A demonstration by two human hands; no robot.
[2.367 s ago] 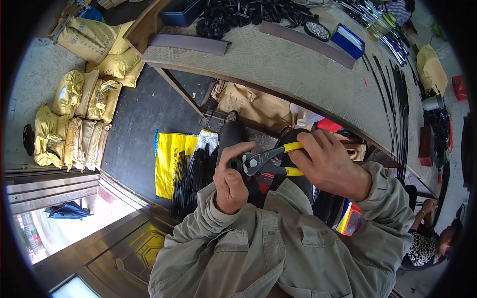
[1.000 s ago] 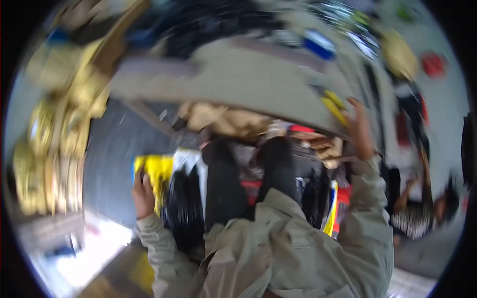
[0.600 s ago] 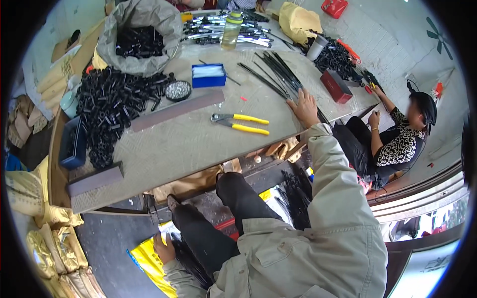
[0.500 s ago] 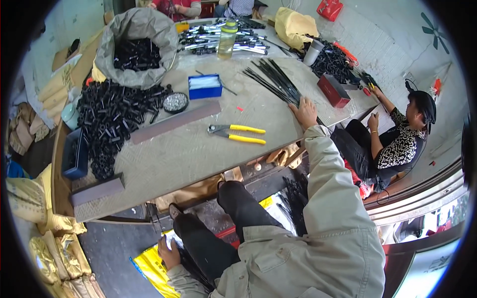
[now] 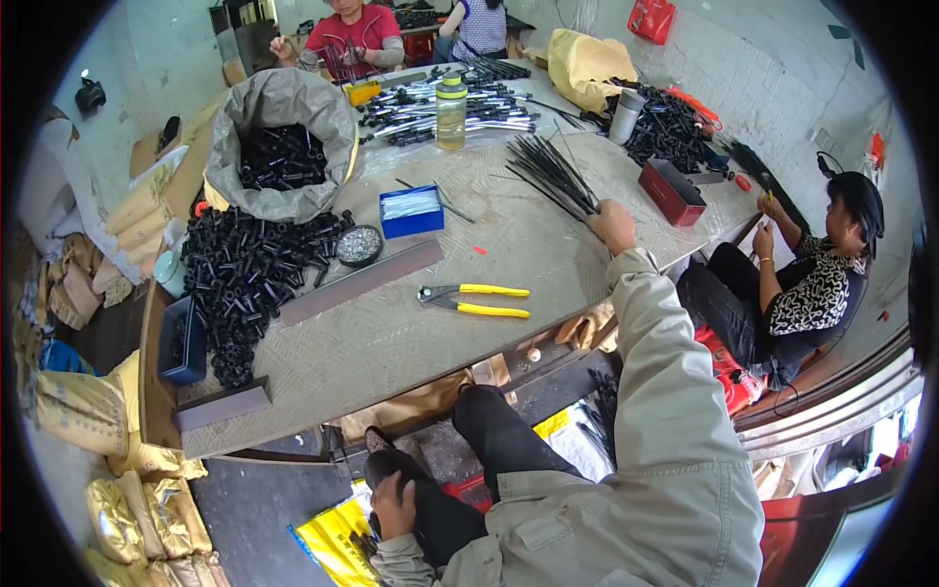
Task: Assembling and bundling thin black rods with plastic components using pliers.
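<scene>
My right hand reaches across the grey worktable and closes on the near end of a bundle of thin black rods. My left hand rests low on my left knee beside my dark trousers; whether it holds anything is hidden. Yellow-handled pliers lie loose on the table, between me and the rods. A blue box with white contents stands behind them.
A heap of short black tubes and a grey sack of more fill the table's left. A plastic bottle, metal rods, a red box. Seated persons at right and far end. Yellow sacks on the floor at left.
Earlier both hands held the pliers over my lap. Now the pliers lie on the table, my right hand has reached to the black rods, and my left hand has dropped to my knee.
</scene>
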